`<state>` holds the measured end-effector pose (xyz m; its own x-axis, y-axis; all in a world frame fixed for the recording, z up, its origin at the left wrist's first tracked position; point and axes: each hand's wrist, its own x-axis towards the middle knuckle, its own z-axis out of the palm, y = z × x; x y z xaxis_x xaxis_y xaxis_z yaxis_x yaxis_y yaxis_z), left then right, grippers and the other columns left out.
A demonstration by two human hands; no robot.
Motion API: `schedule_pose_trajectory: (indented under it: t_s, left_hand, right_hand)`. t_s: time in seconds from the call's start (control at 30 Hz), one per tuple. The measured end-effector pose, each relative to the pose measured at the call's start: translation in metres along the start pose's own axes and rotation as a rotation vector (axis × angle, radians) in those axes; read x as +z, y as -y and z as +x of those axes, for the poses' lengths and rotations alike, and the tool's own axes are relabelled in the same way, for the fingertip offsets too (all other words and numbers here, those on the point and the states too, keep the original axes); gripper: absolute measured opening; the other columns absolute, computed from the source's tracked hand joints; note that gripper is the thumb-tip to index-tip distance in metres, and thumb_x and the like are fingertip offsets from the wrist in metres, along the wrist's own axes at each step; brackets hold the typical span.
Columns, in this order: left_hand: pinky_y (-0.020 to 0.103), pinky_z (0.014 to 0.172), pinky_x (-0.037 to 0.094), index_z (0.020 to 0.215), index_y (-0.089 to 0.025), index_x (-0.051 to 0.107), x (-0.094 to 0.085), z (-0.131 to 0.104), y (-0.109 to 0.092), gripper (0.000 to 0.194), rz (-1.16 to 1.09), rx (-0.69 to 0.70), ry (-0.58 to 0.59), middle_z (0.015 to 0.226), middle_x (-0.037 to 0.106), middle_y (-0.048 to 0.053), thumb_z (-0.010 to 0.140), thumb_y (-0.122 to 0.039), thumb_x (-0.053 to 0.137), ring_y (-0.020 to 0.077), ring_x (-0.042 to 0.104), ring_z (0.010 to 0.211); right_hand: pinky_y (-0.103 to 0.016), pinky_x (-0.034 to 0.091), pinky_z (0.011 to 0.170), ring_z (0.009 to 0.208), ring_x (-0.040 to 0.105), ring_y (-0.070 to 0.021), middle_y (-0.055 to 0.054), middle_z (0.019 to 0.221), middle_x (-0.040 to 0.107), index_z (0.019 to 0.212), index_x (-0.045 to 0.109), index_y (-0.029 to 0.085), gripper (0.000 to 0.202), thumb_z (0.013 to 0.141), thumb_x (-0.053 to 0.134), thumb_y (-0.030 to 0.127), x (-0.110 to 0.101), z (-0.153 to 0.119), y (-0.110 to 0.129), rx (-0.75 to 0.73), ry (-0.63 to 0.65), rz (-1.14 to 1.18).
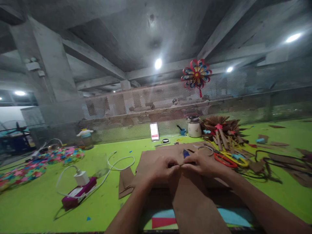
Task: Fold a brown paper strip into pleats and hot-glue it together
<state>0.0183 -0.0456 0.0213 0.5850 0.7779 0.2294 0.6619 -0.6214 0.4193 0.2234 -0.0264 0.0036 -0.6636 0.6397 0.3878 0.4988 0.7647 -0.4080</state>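
My left hand [165, 167] and my right hand [198, 164] meet over the work surface, both with fingers pinched on the far end of a long strip of brown paper [195, 204]. The strip runs from my fingertips down toward the table's near edge. Beneath it lies a larger brown cardboard sheet [148, 157]. A dark blue object [186, 153] lies just beyond my right fingers; its kind is not clear. Nearer me, light blue paper [234, 217] and a piece of red paper [163, 223] show on either side of the strip.
Scissors with red handles [225, 160] and yellow handles [237, 158] lie to the right, near bundled brown paper fans [220, 130]. A cream jug [194, 127] stands behind. At left are a purple power strip [79, 193], a white cable [122, 158] and colourful paper pieces [65, 156].
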Motion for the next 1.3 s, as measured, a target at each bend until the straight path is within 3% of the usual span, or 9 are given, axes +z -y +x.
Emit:
schedule_pose_trajectory:
  t_s: [0.2, 0.37, 0.5, 0.67, 0.83, 1.0, 1.13, 1.3]
  left_hand:
    - [0.020, 0.068, 0.039, 0.094, -0.014, 0.063, -0.004, 0.004, 0.019, 0.034, -0.199, 0.119, 0.110, 0.087, 0.063, 0.003, 0.084, -0.037, 0.040, 0.0130, 0.052, 0.078]
    - [0.019, 0.059, 0.039, 0.090, -0.011, 0.062, -0.001, 0.007, 0.030, 0.039, -0.239, 0.073, 0.151, 0.075, 0.061, 0.004, 0.084, -0.042, 0.039, 0.0114, 0.052, 0.066]
    - [0.018, 0.054, 0.037, 0.081, -0.010, 0.062, 0.004, 0.007, 0.029, 0.038, -0.151, 0.046, 0.078, 0.068, 0.059, 0.003, 0.084, -0.041, 0.039, 0.0104, 0.050, 0.062]
    - [0.018, 0.055, 0.035, 0.080, -0.013, 0.062, 0.008, 0.007, 0.026, 0.032, -0.038, 0.058, 0.015, 0.070, 0.059, 0.001, 0.083, -0.035, 0.040, 0.0107, 0.049, 0.065]
    - [0.018, 0.055, 0.035, 0.081, -0.013, 0.062, 0.009, 0.006, 0.021, 0.029, -0.080, 0.085, 0.029, 0.070, 0.059, 0.001, 0.082, -0.033, 0.042, 0.0104, 0.049, 0.065]
    - [0.017, 0.053, 0.036, 0.075, -0.012, 0.063, -0.004, 0.003, 0.011, 0.032, -0.163, 0.035, 0.048, 0.062, 0.060, 0.001, 0.082, -0.037, 0.043, 0.0096, 0.051, 0.059]
    - [0.016, 0.050, 0.035, 0.072, -0.012, 0.063, -0.014, -0.001, 0.003, 0.032, -0.193, 0.000, 0.014, 0.057, 0.058, 0.000, 0.081, -0.038, 0.046, 0.0088, 0.051, 0.054]
    - [0.016, 0.043, 0.031, 0.075, -0.013, 0.064, -0.015, -0.002, 0.005, 0.035, -0.190, -0.076, 0.001, 0.052, 0.056, -0.002, 0.080, -0.042, 0.046, 0.0069, 0.047, 0.045]
  right_hand:
    - [-0.018, 0.034, 0.051, 0.059, 0.052, -0.0109, -0.005, 0.070, 0.065, 0.080, 0.067, 0.011, 0.042, 0.084, 0.040, 0.043, -0.002, -0.001, -0.003, 0.004, 0.102, 0.220]
    - [-0.018, 0.030, 0.048, 0.055, 0.046, -0.0087, -0.001, 0.062, 0.058, 0.075, 0.065, 0.011, 0.041, 0.084, 0.040, 0.042, -0.003, 0.000, -0.009, 0.006, 0.124, 0.215]
    - [-0.018, 0.026, 0.046, 0.051, 0.040, -0.0077, 0.001, 0.056, 0.050, 0.067, 0.061, 0.012, 0.039, 0.085, 0.039, 0.039, -0.002, 0.000, -0.011, 0.008, 0.101, 0.104]
    - [-0.021, 0.033, 0.056, 0.065, 0.050, -0.0120, -0.003, 0.072, 0.060, 0.078, 0.064, 0.015, 0.030, 0.083, 0.044, 0.037, 0.000, 0.000, -0.005, -0.015, 0.014, -0.038]
    - [-0.019, 0.033, 0.053, 0.061, 0.049, -0.0108, -0.002, 0.065, 0.059, 0.075, 0.064, 0.014, 0.035, 0.084, 0.041, 0.040, 0.006, 0.001, -0.001, -0.009, 0.031, 0.059]
    - [-0.019, 0.035, 0.055, 0.062, 0.049, -0.0103, -0.001, 0.066, 0.058, 0.075, 0.062, 0.012, 0.037, 0.085, 0.040, 0.039, 0.004, 0.001, -0.001, -0.009, 0.040, 0.175]
    - [-0.019, 0.036, 0.057, 0.064, 0.049, -0.0106, -0.002, 0.070, 0.058, 0.080, 0.062, 0.012, 0.035, 0.086, 0.038, 0.037, -0.003, 0.001, 0.000, -0.021, 0.052, 0.157]
    - [-0.018, 0.033, 0.052, 0.058, 0.046, -0.0091, 0.000, 0.062, 0.055, 0.075, 0.062, 0.012, 0.032, 0.083, 0.043, 0.036, -0.009, 0.000, -0.001, 0.040, 0.018, 0.120]
